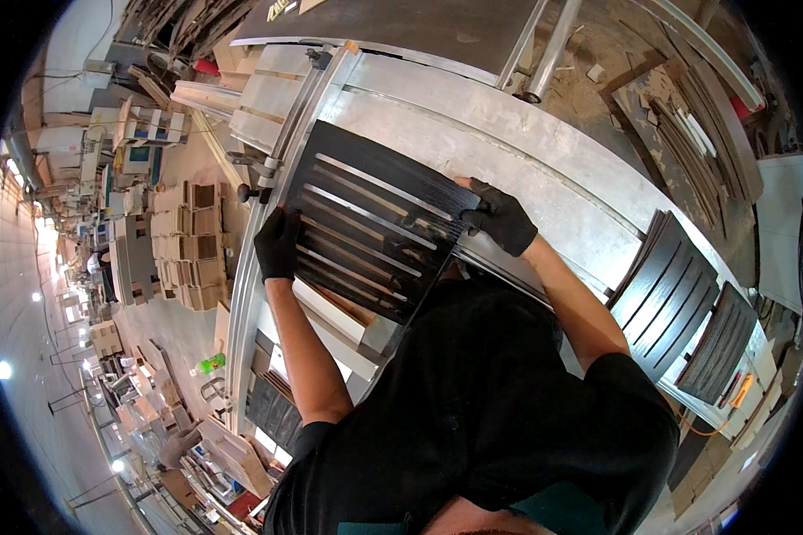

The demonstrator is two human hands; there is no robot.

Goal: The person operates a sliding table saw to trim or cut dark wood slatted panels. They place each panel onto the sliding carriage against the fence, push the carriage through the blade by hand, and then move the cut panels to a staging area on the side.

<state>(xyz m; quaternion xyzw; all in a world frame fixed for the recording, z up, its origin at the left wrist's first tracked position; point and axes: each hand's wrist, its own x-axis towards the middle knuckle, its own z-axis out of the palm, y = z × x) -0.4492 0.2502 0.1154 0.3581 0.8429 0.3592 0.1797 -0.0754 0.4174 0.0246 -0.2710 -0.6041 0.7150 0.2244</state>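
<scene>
Left hand [277,245], black-gloved, is closed on the left edge of a black slotted panel [379,199]; the gloved right hand [501,219] grips its right edge. Between them, the panel lies flat over a metal table [509,125].

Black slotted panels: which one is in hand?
The centre panel: left hand on its left edge, right hand on its right edge. The panel stack and small panel at far right touch neither hand.

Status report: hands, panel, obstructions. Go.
Left hand gripping panel's left edge, right hand its right edge. Slotted black panel angled over the machine bed. Nothing seen on its face; metal rail close by its left side.
</scene>
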